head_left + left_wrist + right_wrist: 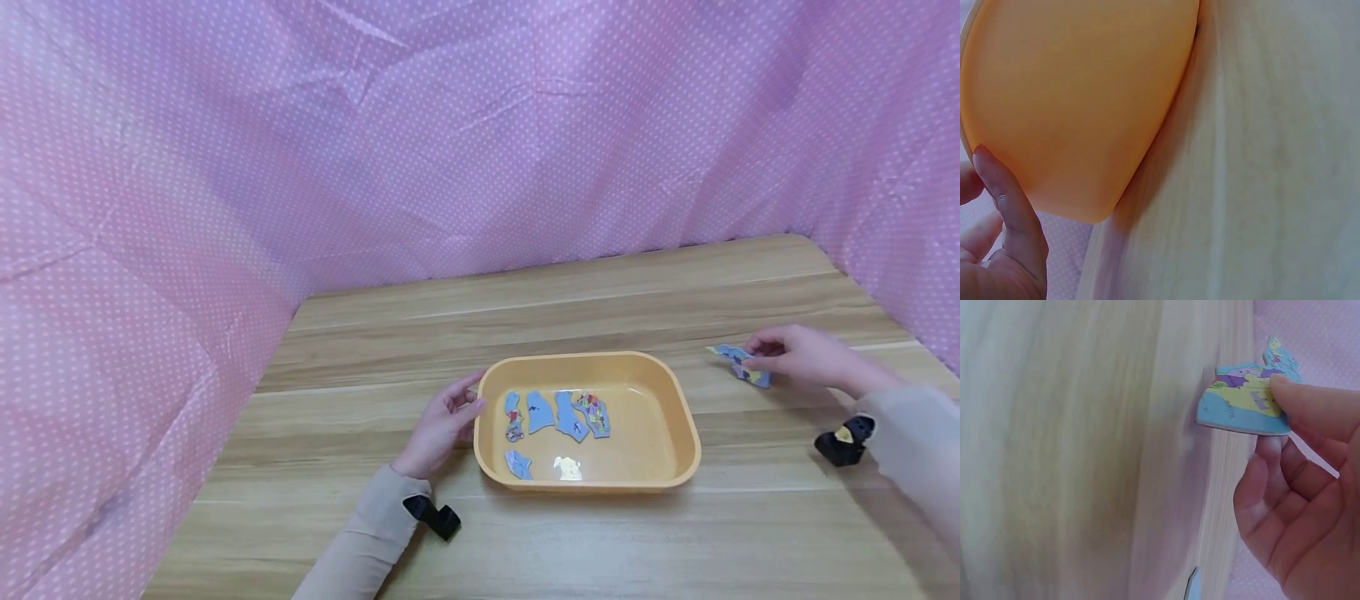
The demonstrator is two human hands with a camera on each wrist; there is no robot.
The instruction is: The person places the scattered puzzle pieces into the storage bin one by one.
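Observation:
My left hand (444, 423) holds the left end of a shallow orange plastic tray (678, 429), with the thumb at its rim; in the left wrist view the thumb lies against the tray's outer wall. Out to the right of the tray, my right hand (806, 358) pinches a map puzzle piece (1241, 403) between thumb and fingers. That piece is thin and jagged, printed in light blue, yellow and purple, and held above the wooden table. Several more puzzle pieces lie inside the tray on its left side, among them a plain blue one (539, 412) and a multicoloured one (595, 414).
The wood-grain table (420, 333) is backed by a pink polka-dot cloth (450, 167), which also hangs at both sides. A sliver of a light blue flat piece (1194, 586) shows at the bottom of the right wrist view. Black camera straps sit on both wrists.

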